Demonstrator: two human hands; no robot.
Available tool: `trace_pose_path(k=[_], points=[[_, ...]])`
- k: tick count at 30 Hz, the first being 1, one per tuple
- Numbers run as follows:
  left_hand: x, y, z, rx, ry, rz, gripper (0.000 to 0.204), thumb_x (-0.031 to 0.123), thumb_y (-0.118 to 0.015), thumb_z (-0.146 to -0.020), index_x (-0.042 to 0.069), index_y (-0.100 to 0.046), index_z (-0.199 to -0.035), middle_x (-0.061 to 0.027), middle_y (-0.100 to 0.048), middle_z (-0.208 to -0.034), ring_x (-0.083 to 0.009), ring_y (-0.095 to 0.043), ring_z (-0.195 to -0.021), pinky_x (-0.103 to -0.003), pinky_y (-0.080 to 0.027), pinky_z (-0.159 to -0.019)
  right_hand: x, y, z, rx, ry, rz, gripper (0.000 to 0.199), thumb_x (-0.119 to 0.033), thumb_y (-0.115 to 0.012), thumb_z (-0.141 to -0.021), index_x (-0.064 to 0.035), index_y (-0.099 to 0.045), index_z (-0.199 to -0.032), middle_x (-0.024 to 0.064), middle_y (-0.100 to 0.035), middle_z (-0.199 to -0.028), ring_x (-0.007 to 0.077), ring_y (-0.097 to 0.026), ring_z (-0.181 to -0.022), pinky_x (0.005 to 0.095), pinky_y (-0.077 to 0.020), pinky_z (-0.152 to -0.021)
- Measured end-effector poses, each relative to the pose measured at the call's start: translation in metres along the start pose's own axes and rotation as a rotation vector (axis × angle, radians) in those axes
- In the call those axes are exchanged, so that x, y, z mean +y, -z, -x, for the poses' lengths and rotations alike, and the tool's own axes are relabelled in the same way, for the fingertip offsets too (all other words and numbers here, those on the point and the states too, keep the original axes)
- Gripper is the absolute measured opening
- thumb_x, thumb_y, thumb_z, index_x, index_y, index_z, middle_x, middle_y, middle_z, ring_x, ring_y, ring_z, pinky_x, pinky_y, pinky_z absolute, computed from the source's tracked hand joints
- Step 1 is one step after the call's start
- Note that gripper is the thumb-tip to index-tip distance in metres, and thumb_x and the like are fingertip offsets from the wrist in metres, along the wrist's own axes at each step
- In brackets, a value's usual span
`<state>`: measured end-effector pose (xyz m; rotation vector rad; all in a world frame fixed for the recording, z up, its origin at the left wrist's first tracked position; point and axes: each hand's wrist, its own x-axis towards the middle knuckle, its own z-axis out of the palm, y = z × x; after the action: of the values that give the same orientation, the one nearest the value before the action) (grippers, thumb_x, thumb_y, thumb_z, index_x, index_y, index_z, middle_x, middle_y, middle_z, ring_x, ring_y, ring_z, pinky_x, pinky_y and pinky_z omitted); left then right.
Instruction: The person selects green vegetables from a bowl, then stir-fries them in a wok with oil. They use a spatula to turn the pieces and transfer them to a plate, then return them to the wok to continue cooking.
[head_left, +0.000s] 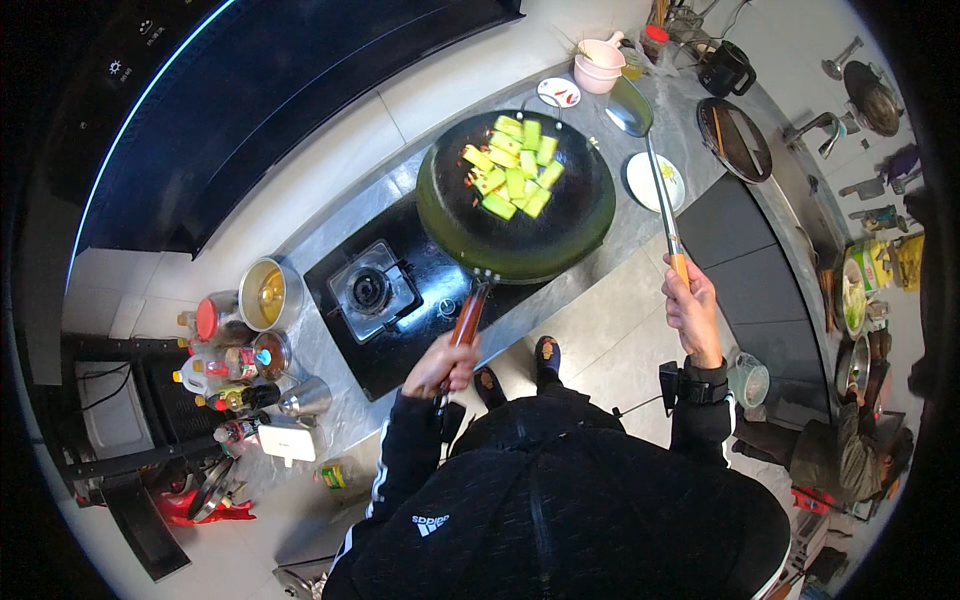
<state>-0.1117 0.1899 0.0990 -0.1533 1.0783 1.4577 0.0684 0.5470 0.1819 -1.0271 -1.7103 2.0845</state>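
A dark wok (520, 235) sits over the black gas hob (385, 330), with several yellow-green vegetable pieces (515, 165) and bits of red chilli in it. My left hand (442, 366) grips the wok's brown wooden handle (467, 318). My right hand (692, 308) holds the orange grip of a long metal ladle (630, 105), whose bowl hangs above the counter beyond the wok's right rim, clear of the food.
The free burner (368, 290) lies left of the wok. A metal pot of oil (268, 293), sauce bottles (225, 375) and a steel cup (305, 397) crowd the left counter. A white plate (655, 182), small dish (558, 93), pink bowl (598, 68) and glass lid (735, 138) lie to the right.
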Motion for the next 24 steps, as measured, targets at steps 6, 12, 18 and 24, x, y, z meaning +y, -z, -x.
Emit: trace_pose_path(k=[6, 12, 18, 24], points=[[0.015, -0.015, 0.053, 0.018, 0.163, 0.130, 0.026, 0.000, -0.063, -0.084, 0.013, -0.042, -0.091, 0.0081, -0.036, -0.059, -0.0018, -0.033, -0.039, -0.018, -0.028, -0.034, 0.010, 0.011, 0.017, 0.035, -0.032, -0.034, 0.032, -0.022, -0.060, -0.100, -0.0073, -0.056, -0.128, -0.0096, -0.041, -0.071, -0.0011, -0.031, -0.049, 0.0159, -0.0243, -0.042], [0.096, -0.050, -0.047, -0.106, 0.147, 0.314, 0.016, 0.009, -0.051, -0.098, 0.011, -0.046, -0.083, 0.0093, -0.041, -0.057, -0.0004, -0.038, -0.040, -0.018, -0.034, -0.034, 0.008, 0.007, 0.004, 0.031, -0.003, -0.073, 0.030, -0.021, -0.060, -0.100, -0.0071, -0.056, -0.126, -0.0093, -0.042, -0.072, -0.0014, -0.031, -0.049, 0.0158, -0.0234, -0.042], [0.027, -0.028, 0.020, 0.100, -0.014, -0.218, 0.026, 0.005, -0.067, -0.079, 0.013, -0.045, -0.090, 0.0060, -0.043, -0.055, -0.0058, -0.038, -0.035, -0.024, -0.035, -0.032, -0.015, 0.030, 0.023, 0.135, 0.080, 0.007, 0.033, -0.023, -0.061, -0.099, -0.0074, -0.056, -0.127, -0.0103, -0.043, -0.071, -0.0025, -0.033, -0.049, 0.0150, -0.0241, -0.041], [0.040, -0.051, 0.004, -0.041, -0.081, 0.079, 0.021, 0.003, -0.061, -0.087, 0.013, -0.043, -0.095, 0.0071, -0.039, -0.059, -0.0036, -0.035, -0.040, -0.020, -0.032, -0.037, -0.038, 0.035, 0.024, 0.167, 0.164, -0.041, 0.029, -0.019, -0.059, -0.101, -0.0063, -0.055, -0.126, -0.0104, -0.042, -0.071, -0.0036, -0.032, -0.047, 0.0141, -0.0240, -0.039]])
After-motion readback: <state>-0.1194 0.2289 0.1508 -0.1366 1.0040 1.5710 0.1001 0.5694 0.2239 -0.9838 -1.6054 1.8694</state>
